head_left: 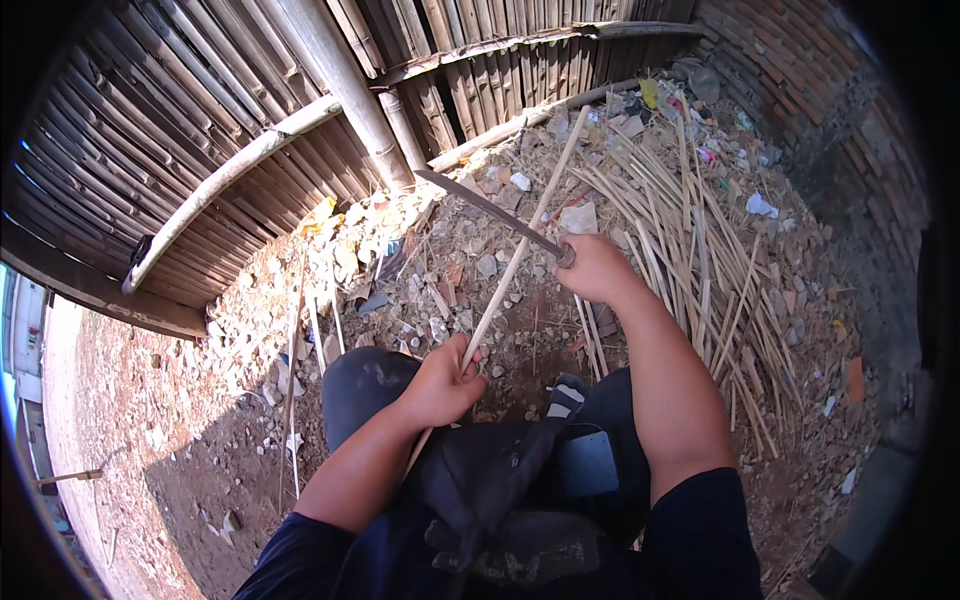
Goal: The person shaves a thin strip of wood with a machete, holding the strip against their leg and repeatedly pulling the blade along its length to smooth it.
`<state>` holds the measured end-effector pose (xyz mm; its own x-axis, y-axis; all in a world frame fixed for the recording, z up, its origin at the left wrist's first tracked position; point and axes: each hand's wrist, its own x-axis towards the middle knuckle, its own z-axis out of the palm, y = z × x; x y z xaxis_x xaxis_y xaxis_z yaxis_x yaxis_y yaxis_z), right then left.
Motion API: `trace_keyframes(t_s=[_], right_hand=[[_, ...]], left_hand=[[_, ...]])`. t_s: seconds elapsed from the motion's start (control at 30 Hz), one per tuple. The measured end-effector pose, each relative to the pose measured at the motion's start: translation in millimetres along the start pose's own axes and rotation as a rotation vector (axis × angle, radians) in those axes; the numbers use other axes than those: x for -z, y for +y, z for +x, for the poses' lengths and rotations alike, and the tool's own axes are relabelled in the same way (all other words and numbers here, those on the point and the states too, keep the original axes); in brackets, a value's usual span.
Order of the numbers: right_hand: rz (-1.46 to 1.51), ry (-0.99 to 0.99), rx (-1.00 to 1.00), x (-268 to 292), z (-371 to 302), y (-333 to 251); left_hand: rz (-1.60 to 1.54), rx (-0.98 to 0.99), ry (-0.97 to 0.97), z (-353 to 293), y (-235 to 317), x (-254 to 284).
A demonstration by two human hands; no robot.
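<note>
My left hand [446, 382] is closed round a long pale bamboo strip [513, 268], which slants up and away to the right and runs back past my wrist toward my lap. In my right hand [598, 270] is the handle of a machete [480, 205], its long dark blade pointing up and to the left. The blade crosses the strip above my left hand; I cannot tell whether it cuts into it or only lies against it. Both hands are over the ground in front of my bent knees.
A heap of split bamboo strips [690, 240] lies on the right. Other strips [294, 370] lie at the left. A bamboo fence [180, 130] with a thick post [350, 90] stands ahead, a brick wall [800, 70] at the right. Stones and litter cover the ground. A phone [587, 465] rests on my lap.
</note>
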<state>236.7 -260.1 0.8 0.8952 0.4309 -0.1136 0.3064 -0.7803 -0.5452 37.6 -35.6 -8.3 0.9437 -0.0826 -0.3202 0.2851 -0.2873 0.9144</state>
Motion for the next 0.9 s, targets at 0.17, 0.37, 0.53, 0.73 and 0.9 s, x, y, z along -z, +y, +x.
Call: trace_keyframes(t_s=[0.17,0.37,0.53,0.73,0.9], right_hand=[[-0.21,-0.249,0.245,2.1,-24.1,-47.1],[0.067,-0.056,0.011,-4.7,-1.8,-2.5],[-0.232,-0.331,0.224,-0.1,-29.1,-54.2],[0.047,-0.033,-0.012,-4.4,-0.8,-4.3],[-0.149,-0.302,0.175,1.4,-18.7,-36.6]], left_hand=[[-0.083,-0.016,-0.009,0.3,-13.7,1.6],[-0.172,0.037,-0.113,-4.5,-9.8,-1.1],[-0.172,0.001,-0.105,1.2,-15.6,1.0],[0.007,0.024,-0.033,-3.8,-15.1,-5.0],[0.091,-0.018,0.012,-8.3,-4.2,-5.8]])
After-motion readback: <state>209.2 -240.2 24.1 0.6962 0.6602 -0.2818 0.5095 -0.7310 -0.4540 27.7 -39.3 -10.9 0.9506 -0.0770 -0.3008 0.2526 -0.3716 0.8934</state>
